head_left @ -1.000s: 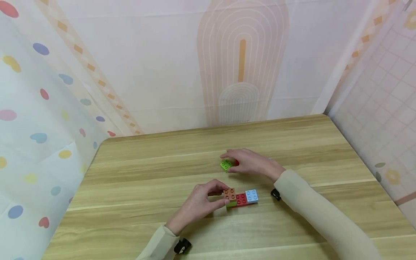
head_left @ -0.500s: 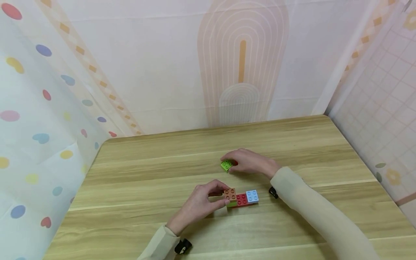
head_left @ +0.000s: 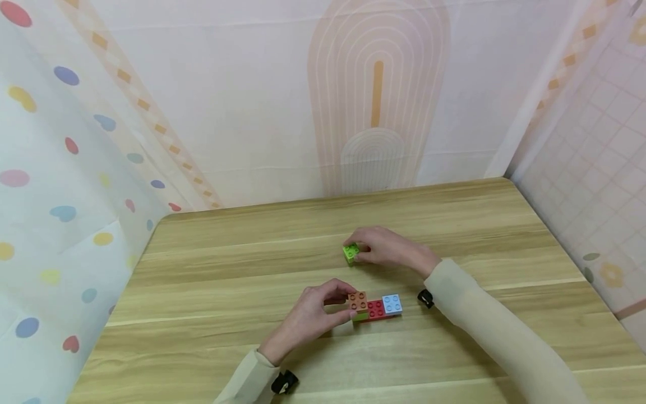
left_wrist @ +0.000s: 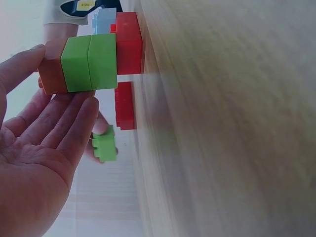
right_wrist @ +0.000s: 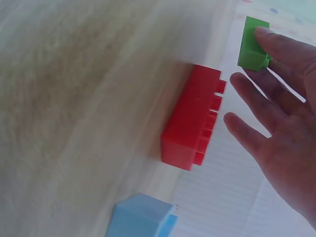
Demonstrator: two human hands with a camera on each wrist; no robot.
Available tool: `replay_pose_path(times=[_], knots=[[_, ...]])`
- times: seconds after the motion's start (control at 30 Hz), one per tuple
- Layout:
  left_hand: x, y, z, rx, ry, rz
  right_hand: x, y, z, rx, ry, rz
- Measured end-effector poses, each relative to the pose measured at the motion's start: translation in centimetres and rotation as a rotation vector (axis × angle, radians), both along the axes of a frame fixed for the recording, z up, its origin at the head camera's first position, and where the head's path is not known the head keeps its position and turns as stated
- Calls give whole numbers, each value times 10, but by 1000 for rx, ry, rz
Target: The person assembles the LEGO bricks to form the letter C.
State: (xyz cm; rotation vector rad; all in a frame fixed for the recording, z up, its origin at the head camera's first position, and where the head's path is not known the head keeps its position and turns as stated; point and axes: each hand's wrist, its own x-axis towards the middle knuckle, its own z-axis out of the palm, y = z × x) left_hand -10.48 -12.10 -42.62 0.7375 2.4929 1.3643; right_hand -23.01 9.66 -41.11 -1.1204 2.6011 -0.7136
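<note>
My left hand [head_left: 314, 310] holds the orange brick [head_left: 358, 301] between thumb and fingers. Two green bricks [left_wrist: 90, 62] are stacked beneath it, on one end of a long red brick [head_left: 375, 310]. A light blue brick [head_left: 392, 303] sits on the red brick's other end. Farther back, my right hand [head_left: 386, 247] pinches a separate green brick [right_wrist: 254, 44] between thumb and fingertips, raised above the tabletop, its remaining fingers spread in the right wrist view.
A loose red brick [right_wrist: 191, 118] rests on the wooden table [head_left: 242, 247] under my right hand, hidden in the head view. Near it in the right wrist view is a light blue brick [right_wrist: 140, 217]. Patterned cloth [head_left: 242, 112] hangs behind the table.
My right hand has closed thumb and fingers on the loose green brick and lifted it slightly, tilting it. My left hand and the assembled bricks stay in place.
</note>
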Motion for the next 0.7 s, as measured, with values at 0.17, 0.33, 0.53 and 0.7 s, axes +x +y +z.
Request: replay_pose_path(times=[0.17,0.33,0.53,0.7], knots=[[0,0,0,-10,-5,4,5,3,8,-16,31,5],[0,-1,0,-21,2,2,10,5,12,-38,56,13],[0,-1,-1,-42,13,-4,15,6,14,-79,83,34],[1,0,-1,-32,29,-13,21,11,14,-117,85,40]])
